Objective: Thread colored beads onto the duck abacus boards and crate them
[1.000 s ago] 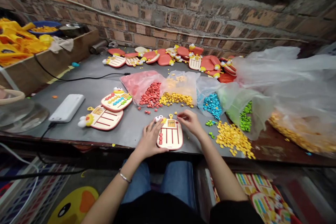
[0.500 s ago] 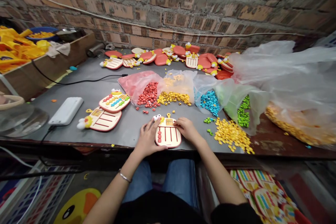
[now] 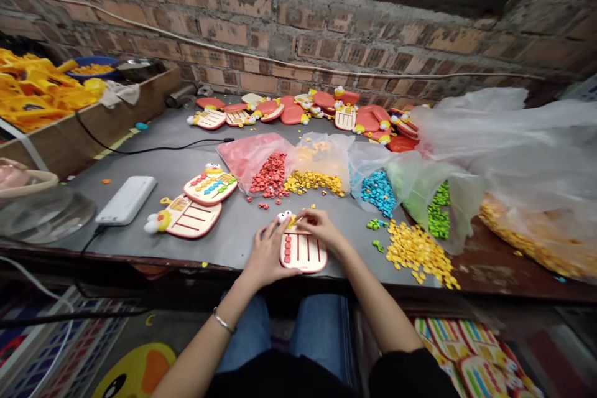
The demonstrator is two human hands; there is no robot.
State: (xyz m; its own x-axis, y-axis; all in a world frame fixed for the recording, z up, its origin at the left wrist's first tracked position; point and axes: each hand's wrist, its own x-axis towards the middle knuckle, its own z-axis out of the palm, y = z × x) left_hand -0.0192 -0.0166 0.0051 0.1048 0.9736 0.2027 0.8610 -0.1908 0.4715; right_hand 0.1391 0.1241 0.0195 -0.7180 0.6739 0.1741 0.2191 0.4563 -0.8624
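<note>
A cream toy board (image 3: 306, 256) with a red rim, slots and a duck head lies flat at the table's front edge. Several red beads (image 3: 287, 249) sit in a row in its leftmost slot; the other visible slots hold none. My left hand (image 3: 265, 254) grips the board's left side, thumb along the bottom edge and fingers near the duck head. Over the board's upper part, my right hand (image 3: 323, 228) is closed with fingertips pinched together. Whatever is between those fingertips is too small to make out.
Behind the board lie bags of red beads (image 3: 269, 175), yellow beads (image 3: 317, 183), blue beads (image 3: 379, 191) and green beads (image 3: 438, 211). Loose yellow pieces (image 3: 417, 252) spread at right. Two toy boards (image 3: 193, 216) and a white power bank (image 3: 125, 200) lie left; more boards (image 3: 291, 111) line the wall.
My right hand has moved left from the board's right edge to over its upper part. The red row in the leftmost slot has grown. The view has tilted up slightly.
</note>
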